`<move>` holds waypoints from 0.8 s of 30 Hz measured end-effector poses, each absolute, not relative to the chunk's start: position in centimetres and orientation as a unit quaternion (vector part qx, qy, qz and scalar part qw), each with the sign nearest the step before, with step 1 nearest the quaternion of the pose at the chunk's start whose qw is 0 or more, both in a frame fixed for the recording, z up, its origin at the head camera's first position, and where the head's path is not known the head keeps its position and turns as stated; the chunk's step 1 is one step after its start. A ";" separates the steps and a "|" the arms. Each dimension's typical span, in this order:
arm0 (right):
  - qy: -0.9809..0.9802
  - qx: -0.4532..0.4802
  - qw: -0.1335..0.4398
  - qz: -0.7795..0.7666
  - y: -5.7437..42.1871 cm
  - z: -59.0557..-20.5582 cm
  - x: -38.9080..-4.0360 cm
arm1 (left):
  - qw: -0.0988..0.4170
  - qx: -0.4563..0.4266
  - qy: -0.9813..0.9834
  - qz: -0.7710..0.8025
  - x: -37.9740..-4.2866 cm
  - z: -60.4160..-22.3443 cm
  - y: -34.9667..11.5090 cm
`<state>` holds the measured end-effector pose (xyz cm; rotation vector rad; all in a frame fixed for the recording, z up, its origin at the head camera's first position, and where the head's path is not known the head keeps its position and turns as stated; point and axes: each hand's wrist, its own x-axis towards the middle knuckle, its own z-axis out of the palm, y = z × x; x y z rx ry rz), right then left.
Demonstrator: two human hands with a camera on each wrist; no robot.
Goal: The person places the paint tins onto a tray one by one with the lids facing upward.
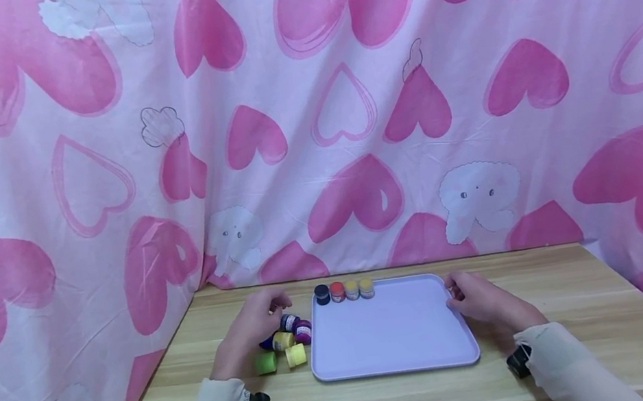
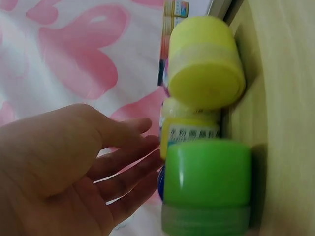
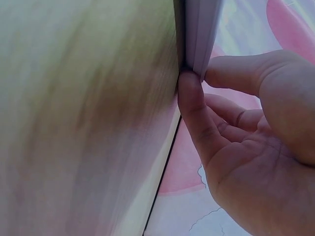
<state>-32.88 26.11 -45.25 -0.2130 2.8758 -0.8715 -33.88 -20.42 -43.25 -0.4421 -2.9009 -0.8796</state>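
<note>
My right hand (image 1: 474, 297) pinches the right rim of the lilac tray (image 1: 390, 329), thumb and forefinger at its edge in the right wrist view. Beyond the tray's left side, my left hand (image 1: 258, 317) hovers over a loose group of small paint jars, fingers loosely bent with nothing between them. In that group are a green jar (image 2: 206, 182), a pale yellow jar (image 2: 206, 64), a darker yellow jar (image 1: 283, 341) and a purple jar (image 1: 303, 331). A dark jar (image 1: 290, 322) lies by the left fingers. Another dark blue one is partly hidden.
Along the tray's back left edge stand a black jar (image 1: 322, 294), a red jar (image 1: 337, 292) and two yellow-capped jars (image 1: 359, 290) in a row. The wooden table (image 1: 590, 327) ends at a pink heart-patterned curtain (image 1: 362, 222) behind and to the left.
</note>
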 end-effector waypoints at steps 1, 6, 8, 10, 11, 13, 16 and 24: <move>0.953 -0.070 0.065 -0.287 26.1 -45.2 -32.9 | 0.034 -0.144 -0.947 -0.286 -33.8 -43.2 -20.6; 0.954 -0.077 0.062 -0.283 26.1 -45.1 -32.8 | -0.006 -0.166 -0.945 -0.283 -33.8 -43.1 -21.3; 0.954 -0.078 0.062 -0.283 26.1 -45.1 -32.7 | -0.020 -0.183 -0.940 -0.287 -33.8 -43.2 -21.5; 0.953 -0.078 0.063 -0.284 26.1 -45.0 -32.7 | -0.028 -0.205 -0.935 -0.289 -33.9 -43.3 -21.7; 0.953 -0.076 0.064 -0.287 26.1 -45.1 -32.8 | -0.029 -0.216 -0.932 -0.290 -33.9 -43.3 -21.7; 0.952 -0.074 0.066 -0.289 26.1 -45.1 -32.8 | -0.040 -0.221 -0.928 -0.296 -34.0 -43.4 -21.8; 0.951 -0.069 0.068 -0.293 26.1 -45.2 -32.8 | -0.054 -0.215 -0.927 -0.302 -34.0 -43.5 -21.7; 0.951 -0.075 0.067 -0.291 26.1 -45.2 -32.8 | -0.072 -0.217 -0.929 -0.293 -34.2 -43.8 -21.6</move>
